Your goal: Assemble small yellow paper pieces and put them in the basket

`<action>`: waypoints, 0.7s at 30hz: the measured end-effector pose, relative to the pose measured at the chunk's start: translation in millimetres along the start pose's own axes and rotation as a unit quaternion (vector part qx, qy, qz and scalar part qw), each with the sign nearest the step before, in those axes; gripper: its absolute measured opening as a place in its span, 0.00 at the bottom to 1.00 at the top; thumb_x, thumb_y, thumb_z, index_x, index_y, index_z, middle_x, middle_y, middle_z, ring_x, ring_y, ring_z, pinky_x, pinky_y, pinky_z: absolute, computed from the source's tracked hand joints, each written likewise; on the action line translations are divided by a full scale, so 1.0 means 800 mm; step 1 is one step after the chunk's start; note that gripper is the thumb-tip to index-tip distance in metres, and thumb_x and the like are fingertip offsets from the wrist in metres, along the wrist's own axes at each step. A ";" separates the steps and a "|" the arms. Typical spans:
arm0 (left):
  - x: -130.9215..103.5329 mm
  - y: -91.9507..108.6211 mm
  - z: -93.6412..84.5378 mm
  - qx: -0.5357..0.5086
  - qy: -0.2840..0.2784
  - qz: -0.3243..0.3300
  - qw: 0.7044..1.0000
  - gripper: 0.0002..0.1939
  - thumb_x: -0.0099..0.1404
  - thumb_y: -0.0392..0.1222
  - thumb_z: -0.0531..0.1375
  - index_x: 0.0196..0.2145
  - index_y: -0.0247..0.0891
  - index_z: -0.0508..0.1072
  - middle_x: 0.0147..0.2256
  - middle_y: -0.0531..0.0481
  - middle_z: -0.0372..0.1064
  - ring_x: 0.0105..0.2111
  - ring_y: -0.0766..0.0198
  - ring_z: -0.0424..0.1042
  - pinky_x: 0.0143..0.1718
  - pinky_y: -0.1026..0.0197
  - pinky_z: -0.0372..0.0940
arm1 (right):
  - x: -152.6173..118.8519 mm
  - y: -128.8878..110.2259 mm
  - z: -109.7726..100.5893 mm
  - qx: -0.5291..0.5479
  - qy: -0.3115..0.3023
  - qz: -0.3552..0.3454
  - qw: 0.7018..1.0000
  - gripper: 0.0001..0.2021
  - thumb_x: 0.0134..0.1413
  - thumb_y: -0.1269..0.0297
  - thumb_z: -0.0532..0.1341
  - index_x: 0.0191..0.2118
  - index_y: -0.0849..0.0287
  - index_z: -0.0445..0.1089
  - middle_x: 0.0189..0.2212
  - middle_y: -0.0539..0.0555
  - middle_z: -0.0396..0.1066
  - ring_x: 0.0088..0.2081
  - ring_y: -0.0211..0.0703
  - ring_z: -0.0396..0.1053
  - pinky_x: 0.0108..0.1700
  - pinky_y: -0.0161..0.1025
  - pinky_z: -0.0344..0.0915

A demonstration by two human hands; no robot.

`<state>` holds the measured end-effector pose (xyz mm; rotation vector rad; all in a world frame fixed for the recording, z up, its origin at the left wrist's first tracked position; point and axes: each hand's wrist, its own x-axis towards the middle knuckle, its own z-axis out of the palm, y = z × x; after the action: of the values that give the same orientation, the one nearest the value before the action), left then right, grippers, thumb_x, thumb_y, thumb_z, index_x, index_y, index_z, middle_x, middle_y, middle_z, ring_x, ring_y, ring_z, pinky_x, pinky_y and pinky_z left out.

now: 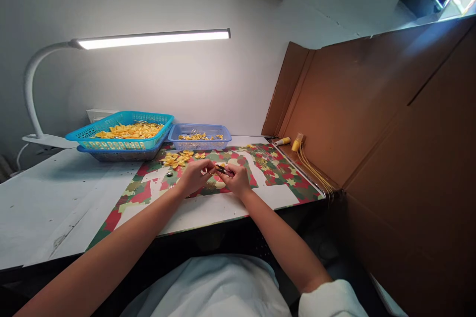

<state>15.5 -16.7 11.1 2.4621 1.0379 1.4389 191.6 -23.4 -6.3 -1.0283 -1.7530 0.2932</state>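
Centrally, two bare hands meet low over a patterned red, green and gold sheet (275, 185) on a white tabletop (74, 198). The right hand (238, 181) has its grip pinched around a slim dark tool (224, 171), which points toward the left hand (195, 176). The left fingers curl in beside its tip, near something small and gold; whether they are pressed on it cannot be told. Just behind and to the left lies a loose cluster of yellow bow-like pieces (176, 159), with a small round metallic object (169, 174) in front. Beyond stand a turquoise basket (119, 143) heaped with more yellow pieces and a smaller blue basket (201, 144), under a lit bar lamp (156, 38). At the right, thin gold cords (314, 173) trail along a cardboard panel (372, 109). As a judgement, the main risk is at the fingertips: they sit so close to the tool that a slip could nip skin or bend a delicate part. Too light a pinch could let a tiny piece drop and vanish against the busy pattern, and a stray left wrist could brush the loose cluster, scattering it.
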 end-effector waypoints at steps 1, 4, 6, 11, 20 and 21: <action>0.000 -0.001 0.000 -0.003 0.003 -0.003 1.000 0.13 0.64 0.47 0.57 0.24 0.38 0.69 0.21 0.55 0.68 0.21 0.69 0.63 0.24 0.67 0.58 | 0.001 0.006 -0.003 -0.009 0.001 0.013 1.000 0.23 0.49 0.52 0.63 0.18 0.56 0.49 0.15 0.44 0.53 0.20 0.33 0.50 0.23 0.33 0.48; 0.000 -0.004 -0.001 -0.023 0.012 -0.023 0.999 0.14 0.64 0.48 0.57 0.25 0.38 0.71 0.21 0.54 0.69 0.21 0.69 0.63 0.24 0.67 0.58 | 0.004 0.028 -0.014 -0.067 0.052 0.094 0.992 0.16 0.49 0.54 0.63 0.23 0.55 0.57 0.19 0.47 0.61 0.23 0.37 0.58 0.26 0.34 0.51; 0.000 -0.007 -0.001 -0.043 0.017 -0.038 0.998 0.15 0.64 0.50 0.58 0.26 0.38 0.72 0.21 0.54 0.69 0.21 0.69 0.64 0.23 0.67 0.58 | 0.006 0.040 -0.019 -0.140 0.071 0.154 0.976 0.12 0.47 0.58 0.65 0.27 0.55 0.60 0.22 0.49 0.65 0.26 0.41 0.62 0.28 0.35 0.52; 0.000 -0.008 -0.001 -0.073 0.014 -0.057 0.996 0.15 0.64 0.51 0.58 0.27 0.38 0.72 0.22 0.54 0.70 0.22 0.68 0.64 0.23 0.67 0.58 | 0.006 0.030 -0.020 -0.271 0.031 0.155 0.950 0.08 0.46 0.64 0.66 0.29 0.58 0.66 0.37 0.61 0.70 0.43 0.54 0.66 0.39 0.42 0.56; -0.002 -0.006 0.003 0.004 0.003 0.019 1.000 0.12 0.65 0.46 0.57 0.26 0.39 0.70 0.23 0.55 0.69 0.23 0.69 0.65 0.26 0.67 0.59 | -0.001 -0.012 -0.009 -0.258 -0.058 -0.116 0.957 0.06 0.56 0.63 0.59 0.31 0.58 0.67 0.27 0.51 0.70 0.33 0.41 0.63 0.40 0.40 0.49; -0.002 -0.006 0.003 0.008 0.001 0.025 1.000 0.12 0.65 0.46 0.57 0.26 0.39 0.70 0.23 0.55 0.69 0.23 0.69 0.65 0.26 0.66 0.59 | -0.001 -0.010 -0.007 -0.270 -0.061 -0.121 0.953 0.06 0.57 0.64 0.58 0.31 0.58 0.66 0.27 0.51 0.70 0.33 0.41 0.62 0.39 0.40 0.48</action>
<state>14.7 -13.3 6.6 2.5155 0.9991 1.4529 192.6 -30.3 1.1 -1.1737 -2.1060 -0.3043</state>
